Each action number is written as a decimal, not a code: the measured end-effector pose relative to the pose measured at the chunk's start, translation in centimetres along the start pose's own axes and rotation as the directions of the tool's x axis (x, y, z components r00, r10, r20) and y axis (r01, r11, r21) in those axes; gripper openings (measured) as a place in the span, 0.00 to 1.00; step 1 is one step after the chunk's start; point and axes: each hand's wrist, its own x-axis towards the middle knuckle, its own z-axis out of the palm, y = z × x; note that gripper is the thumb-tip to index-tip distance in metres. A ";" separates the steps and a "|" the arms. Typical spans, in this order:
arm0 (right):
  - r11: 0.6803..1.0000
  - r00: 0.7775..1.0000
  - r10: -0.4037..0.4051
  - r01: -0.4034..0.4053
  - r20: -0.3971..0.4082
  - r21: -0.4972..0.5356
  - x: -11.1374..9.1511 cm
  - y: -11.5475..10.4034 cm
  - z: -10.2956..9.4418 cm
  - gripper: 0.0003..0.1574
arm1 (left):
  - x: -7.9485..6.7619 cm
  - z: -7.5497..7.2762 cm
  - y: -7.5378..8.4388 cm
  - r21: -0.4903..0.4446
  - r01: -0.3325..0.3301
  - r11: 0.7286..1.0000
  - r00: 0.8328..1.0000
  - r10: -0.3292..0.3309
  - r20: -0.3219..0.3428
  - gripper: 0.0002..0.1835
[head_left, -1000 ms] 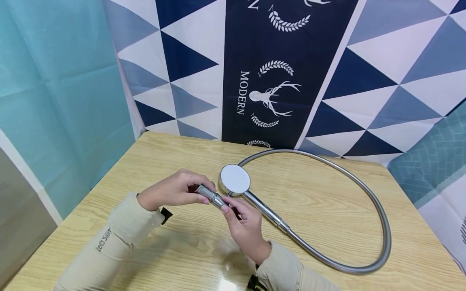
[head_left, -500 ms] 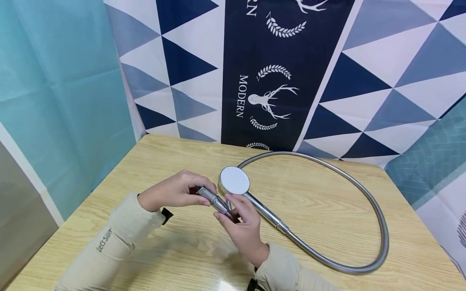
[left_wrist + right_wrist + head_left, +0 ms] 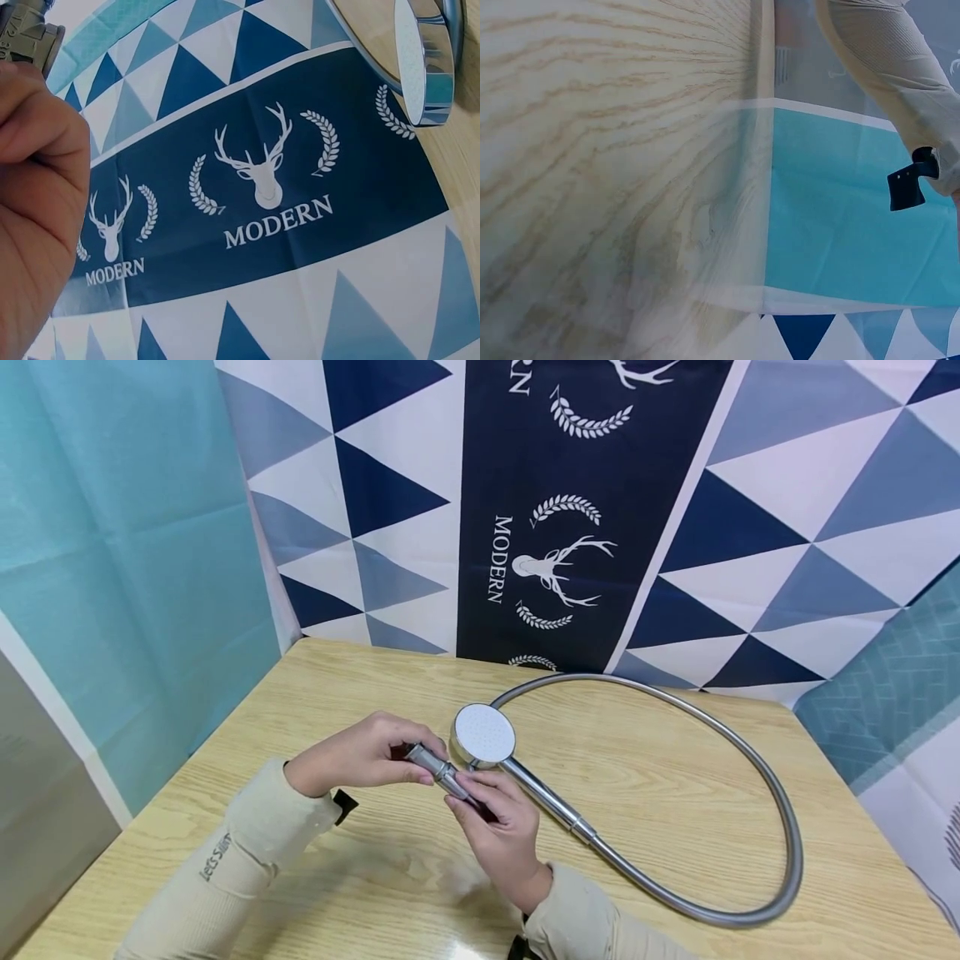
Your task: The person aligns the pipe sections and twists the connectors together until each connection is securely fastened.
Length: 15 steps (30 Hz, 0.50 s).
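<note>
A short chrome cylindrical pipe fitting (image 3: 433,766) is held above the wooden table, slanting down to the right. My left hand (image 3: 375,747) pinches its upper left end between thumb and fingers. My right hand (image 3: 506,827) grips the lower right end, covering much of it. At the top left of the left wrist view, part of the metal fitting (image 3: 28,36) shows raised markings above the curled fingers of the left hand (image 3: 41,180). Just beyond the hands lies a handheld shower head (image 3: 483,733) with a white face. The right wrist view shows neither the right hand nor the fitting.
A grey metal shower hose (image 3: 789,827) loops over the right side of the table (image 3: 360,877), joined to the shower head's handle (image 3: 547,795). Patterned cloth (image 3: 540,552) stands behind the table, with a teal curtain (image 3: 127,527) on the left.
My right hand's fingers have lifted and resettled round the fitting's lower end, turning slightly. The left hand keeps its grip in nearly the same place. Shower head and hose lie as before.
</note>
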 end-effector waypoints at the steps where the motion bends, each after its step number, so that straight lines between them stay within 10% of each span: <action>1: 1.000 1.000 0.001 -0.001 0.003 -0.004 0.0 0.0 0.0 0.15 | 0.0 0.0 0.0 -0.005 0.006 1.000 1.000 -0.006 -0.002 0.10; 15: 0.999 0.998 0.025 -0.023 0.058 -0.044 0.4 0.4 -0.8 0.17 | 0.2 0.0 -0.5 -0.015 0.011 1.000 1.000 -0.012 -0.015 0.10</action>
